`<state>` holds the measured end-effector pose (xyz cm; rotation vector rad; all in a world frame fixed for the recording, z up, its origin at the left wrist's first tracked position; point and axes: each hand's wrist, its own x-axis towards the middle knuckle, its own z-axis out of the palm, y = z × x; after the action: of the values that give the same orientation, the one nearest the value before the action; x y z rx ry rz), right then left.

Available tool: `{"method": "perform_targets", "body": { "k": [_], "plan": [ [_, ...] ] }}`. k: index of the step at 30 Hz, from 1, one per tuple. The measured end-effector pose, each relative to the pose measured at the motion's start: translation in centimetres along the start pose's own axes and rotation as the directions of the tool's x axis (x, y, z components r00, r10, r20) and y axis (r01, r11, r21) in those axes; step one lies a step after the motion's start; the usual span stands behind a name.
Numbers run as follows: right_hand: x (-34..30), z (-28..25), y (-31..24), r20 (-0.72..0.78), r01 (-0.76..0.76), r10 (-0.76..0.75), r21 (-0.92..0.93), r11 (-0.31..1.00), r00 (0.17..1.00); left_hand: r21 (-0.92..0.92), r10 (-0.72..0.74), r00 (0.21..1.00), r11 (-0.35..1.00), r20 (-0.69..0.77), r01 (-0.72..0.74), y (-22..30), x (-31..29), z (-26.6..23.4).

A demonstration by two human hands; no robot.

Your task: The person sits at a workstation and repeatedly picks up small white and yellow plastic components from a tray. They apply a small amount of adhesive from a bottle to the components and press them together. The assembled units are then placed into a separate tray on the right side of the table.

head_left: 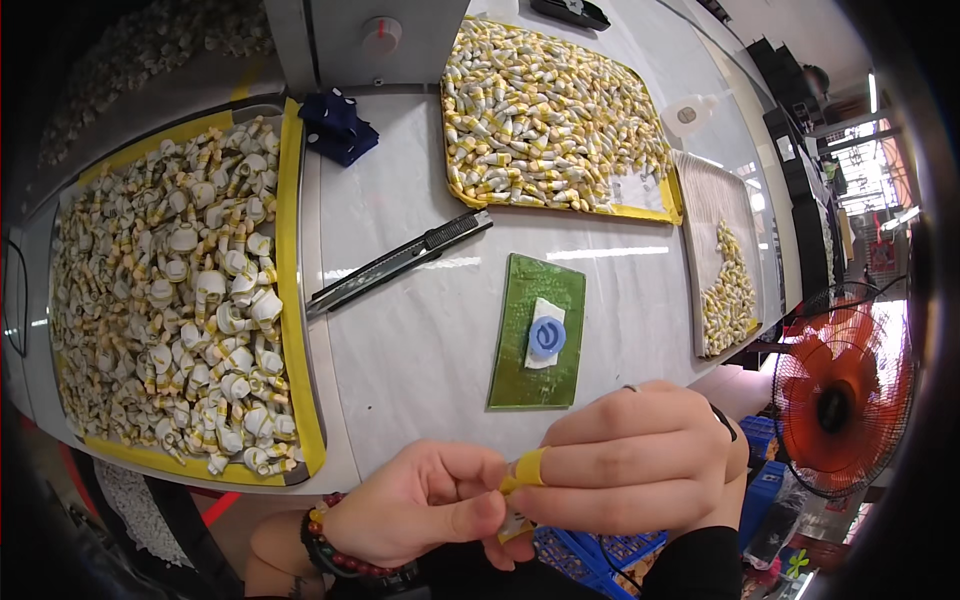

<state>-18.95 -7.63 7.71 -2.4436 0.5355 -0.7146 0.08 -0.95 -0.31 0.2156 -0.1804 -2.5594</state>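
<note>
- Right hand (635, 465) and left hand (400, 505), near, pinch a small white-and-yellow piece (514, 522) between their fingertips.
- Just beyond: green mat (550, 285) bearing a blue disc (547, 337).
- Farther left: black cutter (400, 260).
- Left: yellow-edged tray (312, 400), heaped.
- Far: second tray (575, 208), heaped.

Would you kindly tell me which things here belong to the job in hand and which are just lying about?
Probably part of the job:
small yellow-and-white piece between the left hand and right hand
left tray, far tray and right tray, all holding similar pieces

Apparently just lying about:
black cutter
navy dotted cloth
orange fan, standing nearby
</note>
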Motion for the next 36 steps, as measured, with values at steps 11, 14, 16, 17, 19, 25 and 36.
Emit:
{"method": "perform_targets", "body": {
  "k": [11, 14, 16, 17, 19, 25, 36],
  "plan": [
    [0.0, -0.6, -0.2, 0.032, 0.020, -0.020, -0.002, 1.000, 0.999, 0.050, 0.053, 0.999, 0.997, -0.005, -0.052, 0.3, 0.0, 0.4],
    [-0.3, -0.7, -0.1, 0.013, 0.028, -0.028, 0.004, 1.000, 1.000, 0.209, 0.249, 0.967, 0.950, -0.061, -0.232, 0.0, 0.2, 0.8],
    [-0.8, 0.0, -0.8, -0.060, -0.081, 0.084, 0.053, 0.995, 0.995, 0.384, 0.478, 0.873, 0.827, -0.096, -0.411, -0.8, 0.3, 1.1],
    [-0.9, 0.2, -0.9, -0.094, -0.132, 0.139, 0.082, 0.988, 0.986, 0.465, 0.516, 0.851, 0.779, -0.097, -0.420, -0.8, 0.2, 1.1],
    [-0.9, -0.5, -1.0, -0.021, -0.081, 0.081, 0.010, 0.997, 0.996, 0.611, 0.578, 0.812, 0.672, -0.080, -0.418, -0.8, 0.2, 1.2],
    [-1.8, -0.4, -0.9, -0.046, 0.038, -0.040, -0.034, 0.999, 0.998, 0.854, 0.605, 0.787, 0.341, 0.121, -0.393, 0.3, 0.1, 1.0],
    [-2.8, -2.1, -1.4, -0.018, 0.083, -0.084, -0.059, 0.995, 0.996, 0.817, 0.606, 0.770, 0.332, 0.199, -0.472, 0.0, 0.3, 1.8]
  ]
}}
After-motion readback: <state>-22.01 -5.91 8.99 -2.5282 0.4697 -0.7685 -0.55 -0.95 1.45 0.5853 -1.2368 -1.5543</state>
